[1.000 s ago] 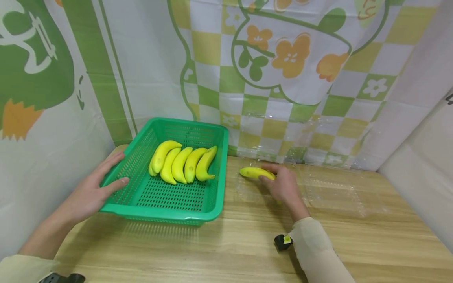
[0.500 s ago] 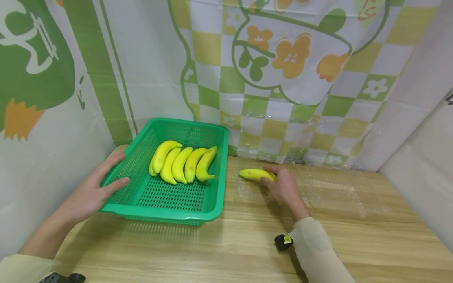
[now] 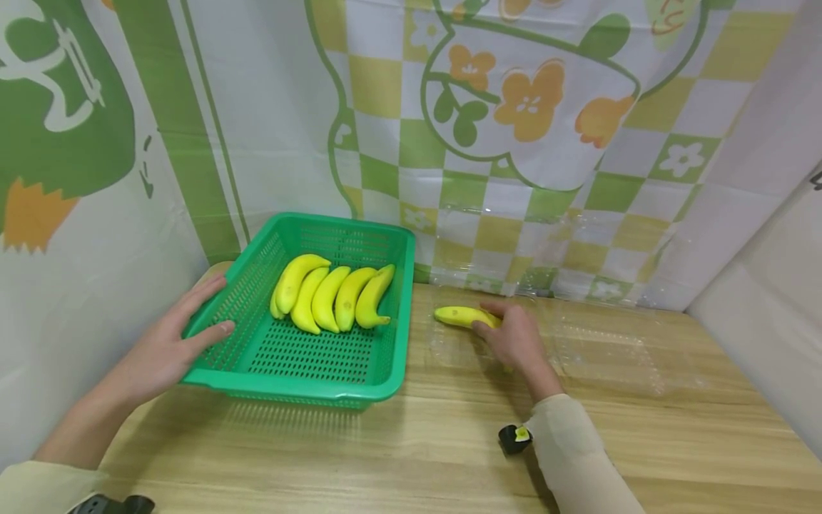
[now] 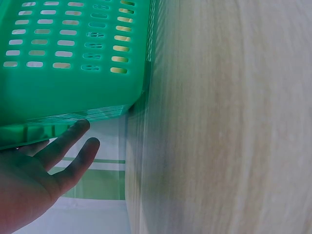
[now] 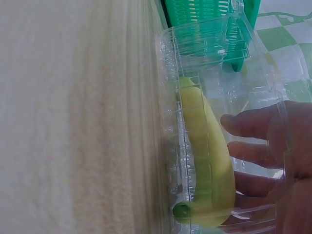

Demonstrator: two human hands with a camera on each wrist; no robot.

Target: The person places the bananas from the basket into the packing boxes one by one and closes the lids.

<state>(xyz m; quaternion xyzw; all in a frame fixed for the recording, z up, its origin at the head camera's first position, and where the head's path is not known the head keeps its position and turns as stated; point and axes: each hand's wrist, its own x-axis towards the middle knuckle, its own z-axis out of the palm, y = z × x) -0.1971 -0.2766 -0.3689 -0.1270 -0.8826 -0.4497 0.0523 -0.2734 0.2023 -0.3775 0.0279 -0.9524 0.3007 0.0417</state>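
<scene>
My left hand (image 3: 163, 344) rests at the left side of a green plastic basket (image 3: 403, 335), thumb over the rim and fingers spread along the outer wall. The left wrist view shows these fingers (image 4: 73, 163) fairly straight. A row of several yellow bananas (image 3: 327, 296) lies in the basket. To the right, my right hand (image 3: 514, 341) holds a single banana (image 3: 457, 315) inside a clear plastic clamshell box (image 3: 443, 350). In the right wrist view, the thumb is right at the banana's edge and the other fingers are partly hidden behind it.
The clamshell's clear lid (image 3: 507, 246) leans up at the back by the patterned curtain (image 3: 379, 143). More clear plastic packaging (image 3: 606, 350) lies to the right on the wooden table (image 3: 411, 457). White walls of cloth close off both sides.
Over the last second the banana in my right hand has settled slightly lower in the clear box. The left hand and basket stay where they were.
</scene>
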